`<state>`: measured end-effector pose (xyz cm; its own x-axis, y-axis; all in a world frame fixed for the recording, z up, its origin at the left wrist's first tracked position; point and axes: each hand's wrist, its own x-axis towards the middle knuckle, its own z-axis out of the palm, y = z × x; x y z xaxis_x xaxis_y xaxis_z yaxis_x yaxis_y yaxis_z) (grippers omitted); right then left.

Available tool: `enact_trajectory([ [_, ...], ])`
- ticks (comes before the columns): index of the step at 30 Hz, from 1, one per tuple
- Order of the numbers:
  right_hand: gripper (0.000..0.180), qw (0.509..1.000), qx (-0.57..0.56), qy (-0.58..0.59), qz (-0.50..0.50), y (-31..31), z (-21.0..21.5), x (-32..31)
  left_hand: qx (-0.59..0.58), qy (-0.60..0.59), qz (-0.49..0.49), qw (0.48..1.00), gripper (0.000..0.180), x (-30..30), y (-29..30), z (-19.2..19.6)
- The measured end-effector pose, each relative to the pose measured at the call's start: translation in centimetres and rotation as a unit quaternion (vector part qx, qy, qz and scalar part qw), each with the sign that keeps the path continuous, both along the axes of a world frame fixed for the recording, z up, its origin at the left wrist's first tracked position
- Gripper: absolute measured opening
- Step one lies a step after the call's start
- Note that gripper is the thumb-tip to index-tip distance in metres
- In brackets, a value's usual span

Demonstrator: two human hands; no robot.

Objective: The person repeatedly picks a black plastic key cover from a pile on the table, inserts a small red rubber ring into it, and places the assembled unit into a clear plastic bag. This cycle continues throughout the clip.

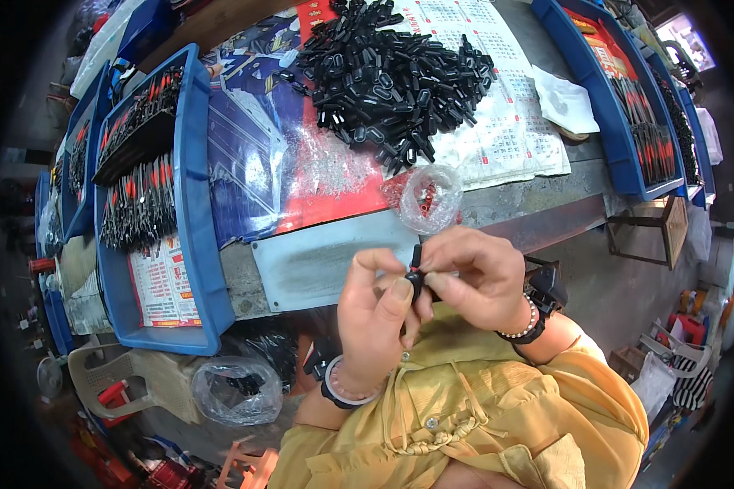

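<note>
Above the near edge of the table, both my hands meet around a small black plastic part (415, 282) with a speck of red on it. My left hand (371, 318) pinches it from the left between thumb and fingers. From the right, the thumb and index finger of my right hand (483, 279) close on its upper end. The fingers cover much of the part, so its full shape is hidden. Just beyond my hands sits a clear plastic bag (434, 208) with small red pieces. Farther back lies a big heap of black plastic parts (391, 85).
A blue tray (189, 187) at left holds rows of black pieces with red-orange tips; another blue tray (583, 90) stands at right. A pale metal plate (318, 273) lines the near table edge. Below left are a beige plastic chair (151, 371) and a clear bag (236, 399).
</note>
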<state>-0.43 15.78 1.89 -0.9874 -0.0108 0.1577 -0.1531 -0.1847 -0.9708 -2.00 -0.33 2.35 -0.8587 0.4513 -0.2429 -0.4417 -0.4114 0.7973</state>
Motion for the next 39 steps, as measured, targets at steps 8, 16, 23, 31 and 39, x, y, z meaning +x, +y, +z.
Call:
enact_trajectory([
  [8,0.021,0.959,-0.183,-0.211,0.043,1.0,0.3,-1.3,0.085,-0.071,-0.045,0.993,0.042,-1.0,0.6,-0.5],
  [16,0.011,0.97,-0.129,-0.158,0.131,1.8,0.4,-1.1,0.075,-0.109,-0.074,0.988,0.046,-0.6,1.0,-0.1],
  [23,0.008,0.967,0.248,0.003,-0.055,5.5,1.7,-3.8,0.169,-0.223,-0.017,0.96,0.039,-1.8,0.1,-0.3],
  [31,0.01,0.852,0.502,0.146,0.0,5.3,0.0,-11.1,0.248,-0.249,-0.033,0.936,0.018,-1.7,-0.2,-0.5],
  [39,0.017,0.754,0.63,0.186,-0.008,1.7,-1.0,-13.4,0.115,-0.159,-0.006,0.98,0.017,-0.7,-1.3,-0.5],
])
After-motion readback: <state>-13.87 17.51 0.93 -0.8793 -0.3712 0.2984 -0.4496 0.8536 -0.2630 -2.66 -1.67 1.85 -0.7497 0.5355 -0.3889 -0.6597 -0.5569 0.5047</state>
